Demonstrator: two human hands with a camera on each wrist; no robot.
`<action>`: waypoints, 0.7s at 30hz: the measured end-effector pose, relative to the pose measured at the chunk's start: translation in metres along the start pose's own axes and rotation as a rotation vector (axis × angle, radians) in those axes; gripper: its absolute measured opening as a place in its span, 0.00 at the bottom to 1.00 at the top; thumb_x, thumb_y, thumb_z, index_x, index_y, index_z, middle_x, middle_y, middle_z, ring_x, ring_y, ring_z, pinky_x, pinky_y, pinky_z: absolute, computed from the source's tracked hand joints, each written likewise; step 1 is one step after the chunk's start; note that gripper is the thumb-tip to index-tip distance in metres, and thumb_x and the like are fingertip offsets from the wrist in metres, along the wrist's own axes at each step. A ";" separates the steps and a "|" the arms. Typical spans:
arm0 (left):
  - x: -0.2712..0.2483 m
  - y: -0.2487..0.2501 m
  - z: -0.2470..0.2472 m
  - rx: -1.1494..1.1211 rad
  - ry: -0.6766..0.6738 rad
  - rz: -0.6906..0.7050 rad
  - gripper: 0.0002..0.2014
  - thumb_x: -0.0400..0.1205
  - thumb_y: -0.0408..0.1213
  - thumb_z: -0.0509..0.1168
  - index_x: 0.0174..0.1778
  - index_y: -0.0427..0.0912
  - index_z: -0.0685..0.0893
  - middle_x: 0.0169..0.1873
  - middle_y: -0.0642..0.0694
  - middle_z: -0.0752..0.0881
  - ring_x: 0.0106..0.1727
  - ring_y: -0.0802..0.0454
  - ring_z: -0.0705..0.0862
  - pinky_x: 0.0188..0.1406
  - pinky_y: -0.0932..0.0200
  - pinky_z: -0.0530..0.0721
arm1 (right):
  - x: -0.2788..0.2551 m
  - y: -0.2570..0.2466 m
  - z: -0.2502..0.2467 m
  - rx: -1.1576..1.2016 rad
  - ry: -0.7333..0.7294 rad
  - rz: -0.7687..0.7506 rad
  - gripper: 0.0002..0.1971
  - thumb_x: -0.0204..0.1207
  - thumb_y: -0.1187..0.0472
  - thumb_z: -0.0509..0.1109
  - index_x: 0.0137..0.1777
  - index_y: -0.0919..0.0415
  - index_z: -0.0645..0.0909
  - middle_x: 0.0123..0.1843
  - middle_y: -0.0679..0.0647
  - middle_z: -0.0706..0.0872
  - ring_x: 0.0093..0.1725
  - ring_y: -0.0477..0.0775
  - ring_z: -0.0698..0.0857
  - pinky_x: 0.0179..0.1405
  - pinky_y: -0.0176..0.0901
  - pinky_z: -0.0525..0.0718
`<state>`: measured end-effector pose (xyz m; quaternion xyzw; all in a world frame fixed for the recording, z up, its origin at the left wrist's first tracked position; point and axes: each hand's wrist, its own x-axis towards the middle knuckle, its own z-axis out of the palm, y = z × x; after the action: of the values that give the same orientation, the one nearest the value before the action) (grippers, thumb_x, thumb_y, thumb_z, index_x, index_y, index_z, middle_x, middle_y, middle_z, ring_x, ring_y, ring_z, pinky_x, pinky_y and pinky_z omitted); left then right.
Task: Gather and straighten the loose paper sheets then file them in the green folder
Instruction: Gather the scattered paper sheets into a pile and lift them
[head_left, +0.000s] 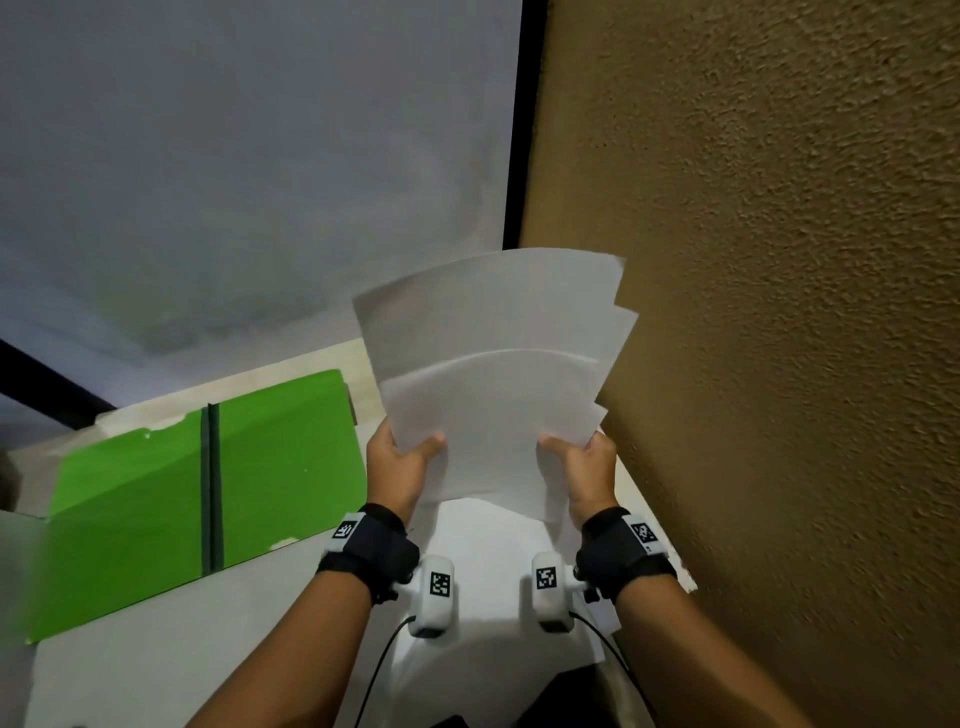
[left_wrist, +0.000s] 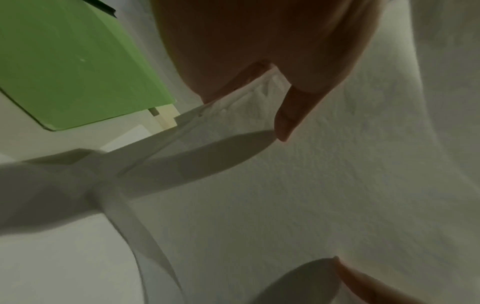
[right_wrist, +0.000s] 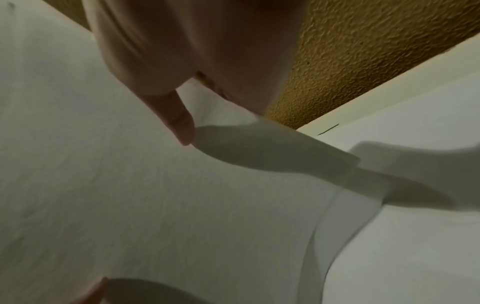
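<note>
A fanned bunch of white paper sheets (head_left: 493, 374) is held upright above the table, its top edges uneven. My left hand (head_left: 402, 460) pinches the bunch at its lower left edge, thumb on the front. My right hand (head_left: 579, 460) pinches the lower right edge the same way. In the left wrist view the thumb (left_wrist: 288, 115) presses the paper sheets (left_wrist: 311, 195); in the right wrist view the thumb (right_wrist: 179, 121) lies on the paper sheets (right_wrist: 130, 185). The green folder (head_left: 208, 493) lies spread open on the table, left of my hands.
A white table (head_left: 156, 665) carries the folder, and another white sheet (head_left: 488, 551) lies flat under my hands. A rough brown wall (head_left: 779, 312) stands close on the right. A grey wall with a black vertical strip (head_left: 519, 156) is behind.
</note>
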<state>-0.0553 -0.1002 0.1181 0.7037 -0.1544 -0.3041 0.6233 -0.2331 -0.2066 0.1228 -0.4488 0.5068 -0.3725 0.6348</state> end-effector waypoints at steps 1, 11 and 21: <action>0.000 -0.001 -0.001 -0.010 0.000 -0.005 0.19 0.74 0.20 0.75 0.54 0.46 0.86 0.49 0.52 0.91 0.47 0.60 0.91 0.59 0.52 0.87 | 0.000 0.001 -0.001 -0.004 0.009 -0.005 0.15 0.74 0.78 0.75 0.41 0.55 0.87 0.42 0.50 0.91 0.45 0.56 0.89 0.41 0.37 0.87; -0.006 -0.016 -0.009 0.002 -0.078 -0.066 0.27 0.65 0.18 0.77 0.58 0.42 0.84 0.54 0.43 0.91 0.57 0.42 0.89 0.58 0.45 0.87 | -0.008 0.011 -0.009 -0.047 -0.051 0.087 0.17 0.71 0.78 0.75 0.50 0.54 0.86 0.50 0.52 0.92 0.56 0.58 0.89 0.47 0.45 0.85; -0.009 -0.014 -0.011 -0.028 -0.060 -0.039 0.29 0.65 0.18 0.74 0.62 0.37 0.80 0.57 0.39 0.88 0.60 0.41 0.87 0.61 0.42 0.86 | -0.014 0.008 -0.013 -0.117 -0.066 0.044 0.24 0.68 0.82 0.69 0.52 0.50 0.83 0.51 0.53 0.89 0.53 0.53 0.86 0.53 0.50 0.85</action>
<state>-0.0581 -0.0835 0.1070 0.6883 -0.1548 -0.3393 0.6223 -0.2486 -0.1936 0.1181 -0.4857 0.5163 -0.3131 0.6320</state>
